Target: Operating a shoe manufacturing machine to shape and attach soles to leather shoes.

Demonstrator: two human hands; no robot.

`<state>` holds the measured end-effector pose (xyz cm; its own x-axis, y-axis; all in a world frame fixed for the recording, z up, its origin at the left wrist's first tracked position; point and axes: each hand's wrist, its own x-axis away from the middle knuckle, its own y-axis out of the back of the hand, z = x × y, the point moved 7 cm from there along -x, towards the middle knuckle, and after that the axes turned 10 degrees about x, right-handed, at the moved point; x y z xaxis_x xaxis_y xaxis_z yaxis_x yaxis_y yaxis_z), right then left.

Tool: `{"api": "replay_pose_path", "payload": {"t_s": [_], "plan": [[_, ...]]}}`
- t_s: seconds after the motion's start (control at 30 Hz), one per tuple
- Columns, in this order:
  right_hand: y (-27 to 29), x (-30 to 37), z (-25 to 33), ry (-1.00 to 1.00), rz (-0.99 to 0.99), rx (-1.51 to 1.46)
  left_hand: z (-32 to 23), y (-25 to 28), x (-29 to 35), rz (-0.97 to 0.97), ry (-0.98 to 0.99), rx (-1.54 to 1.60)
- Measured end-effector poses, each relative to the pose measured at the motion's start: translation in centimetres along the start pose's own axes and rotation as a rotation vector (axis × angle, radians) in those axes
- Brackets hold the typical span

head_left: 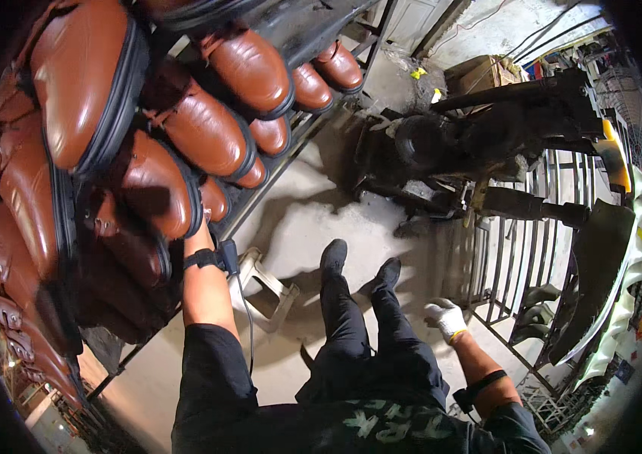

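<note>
Brown shoes are ranked toes outward along a dark rack at the left. The left hand is raised to the toe of one low shoe there and is mostly hidden, so whether the shoe is gripped cannot be told. The right hand, white-gloved, is held well apart from the left, above the floor, its fingers loosely bent. The floor is pale and crossed by dark shadows. A pale stool is placed near the left forearm. The space ahead is taken up by a black machine, and the room is bounded behind it by a whitish wall
</note>
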<state>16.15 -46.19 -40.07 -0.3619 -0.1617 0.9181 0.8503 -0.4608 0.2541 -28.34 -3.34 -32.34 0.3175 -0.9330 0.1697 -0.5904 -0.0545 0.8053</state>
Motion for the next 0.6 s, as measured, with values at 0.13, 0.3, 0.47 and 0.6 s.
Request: {"api": "replay_pose_path", "payload": {"t_s": [0.13,0.3,0.47,0.6], "plan": [[8.8,3.2,-1.5,0.045,-0.157,0.195,3.4,-2.0,7.2,0.169,0.118,0.226],[22.6,5.9,1.7,0.343,-0.452,-0.006,-3.3,-14.1,20.7,0.784,0.163,0.597],[27.6,24.2,22.0,0.949,-0.326,-0.527,-9.1,-17.0,25.4,1.108,0.183,0.816],[23.5,32.5,35.2,0.552,-0.862,0.498,-10.1,-16.2,25.2,1.203,0.248,0.872]]}}
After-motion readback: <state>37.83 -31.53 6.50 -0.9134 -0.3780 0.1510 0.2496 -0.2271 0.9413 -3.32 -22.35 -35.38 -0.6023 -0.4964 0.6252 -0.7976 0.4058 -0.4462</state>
